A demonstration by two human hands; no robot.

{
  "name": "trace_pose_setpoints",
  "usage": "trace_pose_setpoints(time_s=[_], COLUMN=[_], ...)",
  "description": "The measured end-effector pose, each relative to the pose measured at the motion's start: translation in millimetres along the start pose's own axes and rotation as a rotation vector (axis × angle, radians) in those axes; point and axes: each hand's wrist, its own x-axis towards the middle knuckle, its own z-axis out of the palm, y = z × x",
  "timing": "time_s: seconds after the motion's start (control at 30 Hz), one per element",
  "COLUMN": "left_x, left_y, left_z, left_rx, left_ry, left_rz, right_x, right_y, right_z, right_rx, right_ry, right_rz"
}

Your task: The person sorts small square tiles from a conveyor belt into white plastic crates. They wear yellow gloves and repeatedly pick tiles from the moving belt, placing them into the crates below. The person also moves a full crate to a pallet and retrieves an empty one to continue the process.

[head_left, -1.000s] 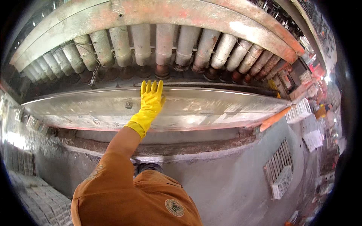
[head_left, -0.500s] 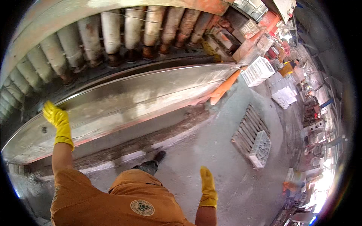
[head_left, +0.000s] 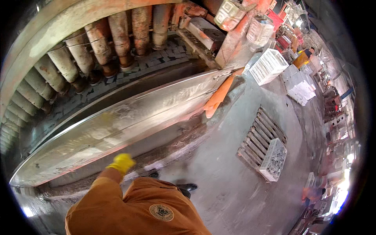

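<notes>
My left hand (head_left: 122, 163), in a yellow rubber glove, hangs in front of my body, smeared by motion. Its fingers are not distinct, and no object shows in it. The nearest thing to it is the long metal trough wall (head_left: 129, 123), whose shiny rim curves across the view; a gap separates glove and wall in the picture. My right hand is out of the picture. An orange strip (head_left: 218, 98) hangs at the wall's far right end.
Rows of upright cylinders (head_left: 102, 47) stand behind the trough. On the wet floor lies a wooden pallet (head_left: 254, 139) with a white crate (head_left: 273, 159) of small greyish pieces on it. Farther off are a white slatted crate (head_left: 269, 66), stacked white boxes (head_left: 299, 84) and a person (head_left: 303, 58).
My left hand has come off the trough's rim and swung right, down toward my body. My right hand has dropped out of view. The whole scene has shifted as I step along.
</notes>
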Motion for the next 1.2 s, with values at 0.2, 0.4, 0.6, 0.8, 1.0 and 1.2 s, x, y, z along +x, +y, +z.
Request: trace_pose_setpoints(time_s=[0.2,0.4,0.6,0.8,1.0,1.2], left_x=[48,118,232,266,368,421], left_y=[363,474,370,343,480,812], left_z=[25,-18,15,33,-40,-302], left_rx=[-0.056,-0.147,-0.053,0.25,0.267,-0.546], left_ry=[0.011,0.18,0.329,-0.284,0.016,0.199], left_rz=[1.106,0.962,0.251,-0.14,0.326,0.562], right_x=[84,181,276,324,360,403], right_y=[-122,-285,-498,-610,-632,-706], right_z=[-32,-135,-236,-243,-169,-180], right_rx=[-0.052,-0.048,0.095,0.004,-0.594,-1.025], right_ry=[-0.077,-0.052,0.028,0.086,-0.148,-0.18], right_rz=[-0.046,-0.19,-0.521,-0.495,-0.244,-0.227])
